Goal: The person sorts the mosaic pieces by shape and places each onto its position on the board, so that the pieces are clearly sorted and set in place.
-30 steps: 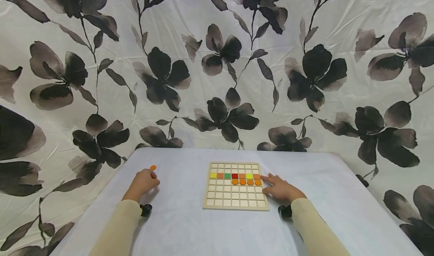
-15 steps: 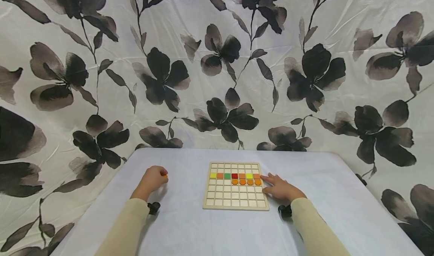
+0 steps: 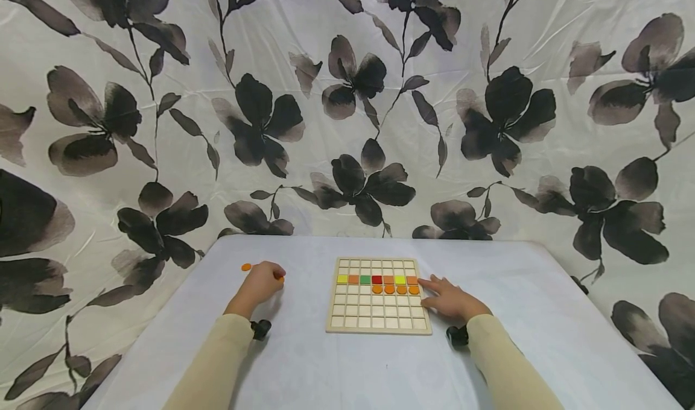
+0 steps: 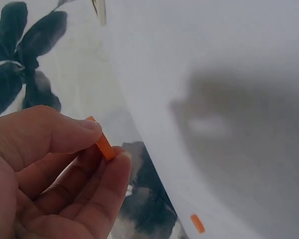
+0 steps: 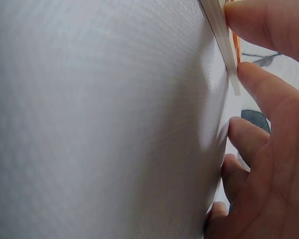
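My left hand [image 3: 261,282] pinches an orange disc [image 4: 104,144] between thumb and fingers, held above the white table to the left of the board. To the right, my right hand [image 3: 452,299] rests with fingers spread, thumb and forefinger at the right edge of the wooden grid board [image 3: 352,324]. Across the board runs a row of coloured squares, yellow, orange, green, red [image 3: 377,280], orange, yellow and orange. Just below that row lie several orange discs [image 3: 389,289], under the right-hand squares. The other cells show bare wood.
Another orange disc [image 3: 247,267] lies on the table [image 3: 304,362] behind my left hand, near the far left edge. A white cloth with dark flowers [image 3: 353,184] hangs behind the table. Each wrist carries a small black camera [image 3: 261,329].
My left hand has picked up an orange disc and moved rightward with it, so the lone disc at the far left shows again. My right hand stays at the board's edge.
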`<state>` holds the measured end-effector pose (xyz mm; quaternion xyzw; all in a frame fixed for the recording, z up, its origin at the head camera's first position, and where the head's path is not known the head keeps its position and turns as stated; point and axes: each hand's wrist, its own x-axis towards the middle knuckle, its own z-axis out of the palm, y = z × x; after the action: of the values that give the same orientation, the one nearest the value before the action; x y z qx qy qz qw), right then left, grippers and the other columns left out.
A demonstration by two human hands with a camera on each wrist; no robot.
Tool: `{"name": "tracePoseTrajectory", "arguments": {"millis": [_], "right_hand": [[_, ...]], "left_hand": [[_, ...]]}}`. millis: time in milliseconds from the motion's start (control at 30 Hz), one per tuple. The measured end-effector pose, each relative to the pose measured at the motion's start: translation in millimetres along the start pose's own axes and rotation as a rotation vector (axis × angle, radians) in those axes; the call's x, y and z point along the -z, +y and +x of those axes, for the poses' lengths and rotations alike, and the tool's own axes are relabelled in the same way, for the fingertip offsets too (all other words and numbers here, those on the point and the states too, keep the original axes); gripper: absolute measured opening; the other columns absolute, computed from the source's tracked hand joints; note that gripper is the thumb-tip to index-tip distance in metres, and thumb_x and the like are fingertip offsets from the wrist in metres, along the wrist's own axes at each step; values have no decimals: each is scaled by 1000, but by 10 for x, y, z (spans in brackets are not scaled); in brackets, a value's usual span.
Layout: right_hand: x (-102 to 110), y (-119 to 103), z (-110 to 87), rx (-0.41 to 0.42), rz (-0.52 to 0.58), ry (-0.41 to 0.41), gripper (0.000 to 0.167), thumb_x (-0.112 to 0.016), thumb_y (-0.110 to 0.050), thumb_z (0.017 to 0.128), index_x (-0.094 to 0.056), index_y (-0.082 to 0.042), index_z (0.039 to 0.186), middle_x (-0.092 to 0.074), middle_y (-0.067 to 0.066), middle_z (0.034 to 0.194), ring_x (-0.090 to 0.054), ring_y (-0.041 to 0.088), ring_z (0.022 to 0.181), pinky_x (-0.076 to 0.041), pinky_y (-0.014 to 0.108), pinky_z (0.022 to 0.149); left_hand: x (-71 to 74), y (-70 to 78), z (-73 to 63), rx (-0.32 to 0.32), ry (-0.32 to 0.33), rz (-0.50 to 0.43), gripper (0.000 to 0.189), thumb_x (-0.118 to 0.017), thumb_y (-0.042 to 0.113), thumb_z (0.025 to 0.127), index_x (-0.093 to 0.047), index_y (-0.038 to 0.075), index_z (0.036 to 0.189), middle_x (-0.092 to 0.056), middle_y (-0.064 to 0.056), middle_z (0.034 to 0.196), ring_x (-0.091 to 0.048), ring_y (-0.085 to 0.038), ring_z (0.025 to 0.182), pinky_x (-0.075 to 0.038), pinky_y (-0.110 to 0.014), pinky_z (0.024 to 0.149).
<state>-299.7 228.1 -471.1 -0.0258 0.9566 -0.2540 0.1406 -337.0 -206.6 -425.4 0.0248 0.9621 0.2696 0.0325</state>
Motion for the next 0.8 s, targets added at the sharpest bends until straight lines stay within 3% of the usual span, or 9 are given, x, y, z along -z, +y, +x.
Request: {"name": "tracePoseTrajectory", "arguments": {"millis": [167,567,800], "right_hand": [[4,8,-5,-3,-2,-4,63,-57,-40,91,-38,-27,149,-21,13,161,-10,45,147,-13,72,110],[25,-2,11,26,-13,2,63,-58,-36,91,-39,-21,149,-22,19,159,-10,46,147,-11,69,112],[-8,4,2,6,27,-2,62,-59,-37,91,-40,-24,148,-21,16,160,-10,46,147,-11,71,111]], "left_hand": [[-58,92,5,-41,3,3,27,-65,5,85,-69,-1,111,-67,-11,99,-57,-23,88,-52,-40,81],[-232,347,56,-63,-25,14,27,-68,6,86,-69,2,112,-66,-10,106,-55,-24,93,-52,-42,87],[-332,500,36,-77,-35,22,26,-68,5,85,-70,1,111,-66,-9,103,-56,-22,91,-52,-40,87]]}}
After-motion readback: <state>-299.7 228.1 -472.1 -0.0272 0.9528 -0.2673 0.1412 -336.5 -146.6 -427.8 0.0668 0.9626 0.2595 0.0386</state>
